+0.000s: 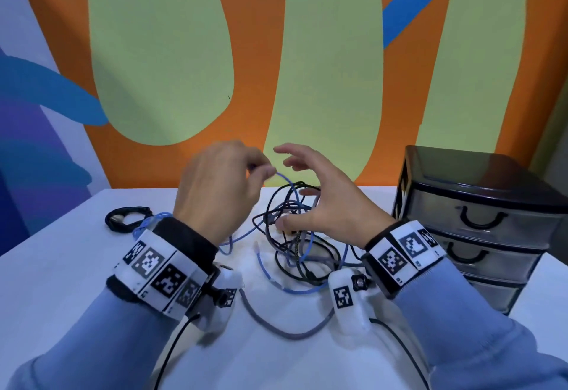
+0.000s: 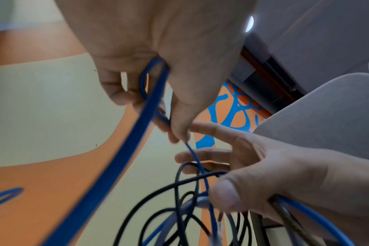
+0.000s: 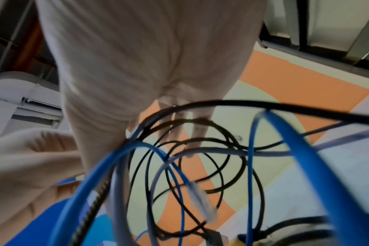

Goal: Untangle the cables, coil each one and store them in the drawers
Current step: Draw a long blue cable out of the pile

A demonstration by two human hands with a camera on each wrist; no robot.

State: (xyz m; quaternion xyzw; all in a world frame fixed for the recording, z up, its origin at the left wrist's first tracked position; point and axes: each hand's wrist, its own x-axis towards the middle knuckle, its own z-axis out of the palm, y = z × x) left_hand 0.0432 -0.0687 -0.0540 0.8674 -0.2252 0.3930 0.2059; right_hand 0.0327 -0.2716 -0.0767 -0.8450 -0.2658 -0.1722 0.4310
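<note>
A tangle of black, blue and grey cables (image 1: pixel 295 236) lies mid-table. My left hand (image 1: pixel 264 169) is raised above it and pinches a thin blue cable (image 1: pixel 289 180) between thumb and fingertips; in the left wrist view this blue cable (image 2: pixel 133 149) loops through the left hand (image 2: pixel 175 129). My right hand (image 1: pixel 296 186) hovers over the tangle with its fingers spread. Its thumb is hooked into the cables, and strands run between thumb and palm (image 2: pixel 263 166). The right wrist view shows blurred loops of the tangle (image 3: pixel 200 158) close under the palm (image 3: pixel 147 58).
A black drawer unit (image 1: pixel 479 220) with three shut translucent drawers stands at the right of the white table (image 1: pixel 76 266). A coiled black cable (image 1: pixel 126 219) lies at the left. A grey cable (image 1: pixel 276 328) curves across the table near me. A painted wall rises behind.
</note>
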